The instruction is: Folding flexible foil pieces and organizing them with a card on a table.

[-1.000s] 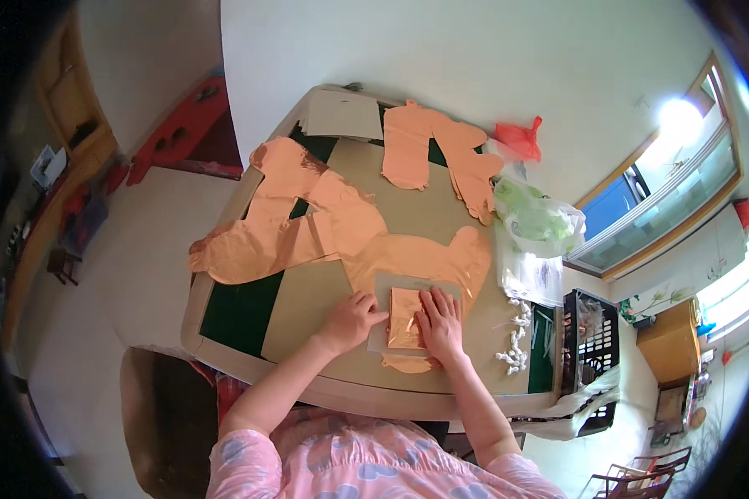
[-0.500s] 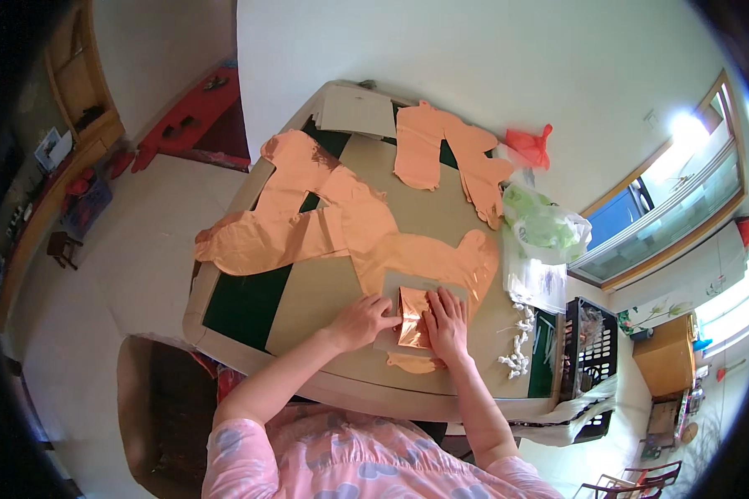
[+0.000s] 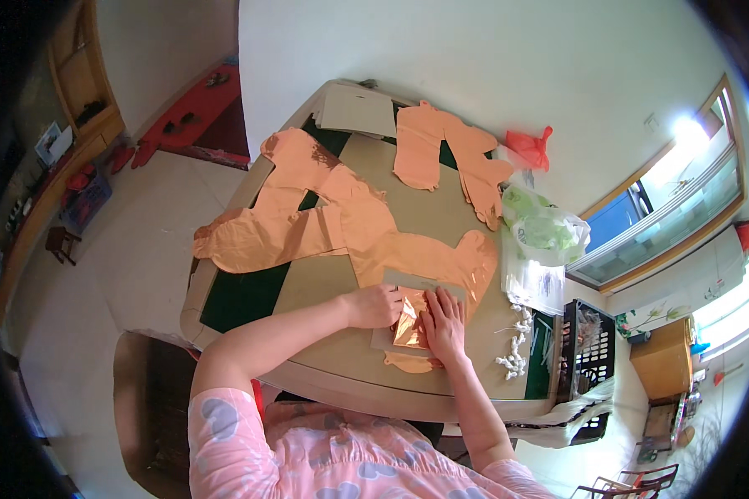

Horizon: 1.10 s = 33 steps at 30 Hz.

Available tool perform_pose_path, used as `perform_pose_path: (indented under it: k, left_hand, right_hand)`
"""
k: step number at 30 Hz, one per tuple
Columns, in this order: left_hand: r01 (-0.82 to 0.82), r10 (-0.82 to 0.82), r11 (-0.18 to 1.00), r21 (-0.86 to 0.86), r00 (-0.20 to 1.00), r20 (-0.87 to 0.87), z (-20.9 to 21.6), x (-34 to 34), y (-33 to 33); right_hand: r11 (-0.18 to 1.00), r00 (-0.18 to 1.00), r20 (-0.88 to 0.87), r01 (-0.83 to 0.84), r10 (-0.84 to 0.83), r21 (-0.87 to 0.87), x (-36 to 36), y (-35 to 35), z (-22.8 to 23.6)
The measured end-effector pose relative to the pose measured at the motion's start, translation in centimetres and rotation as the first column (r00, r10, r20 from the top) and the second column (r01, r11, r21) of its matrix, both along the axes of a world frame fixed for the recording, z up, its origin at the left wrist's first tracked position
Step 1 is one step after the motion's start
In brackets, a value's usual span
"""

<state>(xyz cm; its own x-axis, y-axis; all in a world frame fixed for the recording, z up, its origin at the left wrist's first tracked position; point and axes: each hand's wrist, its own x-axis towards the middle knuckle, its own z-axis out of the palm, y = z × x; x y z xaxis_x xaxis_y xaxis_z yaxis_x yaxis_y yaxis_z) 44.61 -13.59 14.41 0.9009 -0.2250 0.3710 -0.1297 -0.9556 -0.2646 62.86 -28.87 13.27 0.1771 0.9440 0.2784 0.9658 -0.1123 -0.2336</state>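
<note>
A folded copper-coloured foil balloon (image 3: 412, 323) lies on a grey card (image 3: 378, 339) near the table's front edge. My right hand (image 3: 445, 327) rests flat on its right side, fingers stretched out. At the upper left edge of the folded foil, my left hand (image 3: 377, 305) is closed with its fingers curled; the fingertips are partly hidden against the foil. Beneath the card, a flat foil balloon (image 3: 420, 252) reaches to the right, and a tip of foil (image 3: 411, 363) sticks out below the card.
More flat foil balloons (image 3: 275, 237) overlap at the left, with others (image 3: 420, 150) at the back. Grey cards (image 3: 356, 112) are stacked at the far edge. Along the right lie clear and green plastic bags (image 3: 541, 229), white clumps (image 3: 516, 349) and a black crate (image 3: 582, 349).
My left hand has shifted slightly up at the foil's left edge, with the fingers more curled and the elbow swung outward. My right hand stays pressed on the foil.
</note>
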Motion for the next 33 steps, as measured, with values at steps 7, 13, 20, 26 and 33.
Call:
perform_pose_path:
  k: [7,13,20,26,33]
  left_hand:
    - [0.087,-0.074,0.992,-0.088,0.986,0.148,-1.0,0.2,0.5]
    - [0.081,-0.06,0.987,-0.138,0.987,0.146,-0.7,0.1,0.4]
    - [0.041,-0.004,0.967,-0.25,0.989,0.147,-0.6,0.0,-0.3]
    - [0.044,0.088,0.739,-0.672,0.983,0.161,-1.9,-0.1,-1.0]
    - [-0.094,0.21,0.558,-0.824,0.977,0.031,-2.9,0.4,-1.3]
  right_hand:
    - [1.0,1.0,0.005,0.002,-0.002,0.003,0.2,-0.1,0.0]
    - [1.0,1.0,-0.005,-0.003,0.003,0.015,0.2,0.0,0.1]
    - [1.0,1.0,-0.014,0.004,-0.003,0.015,0.0,0.0,0.2]
    - [1.0,1.0,-0.021,0.007,-0.007,0.005,0.0,0.0,0.2]
    - [1.0,1.0,-0.019,0.004,-0.004,-0.001,0.0,0.0,0.3]
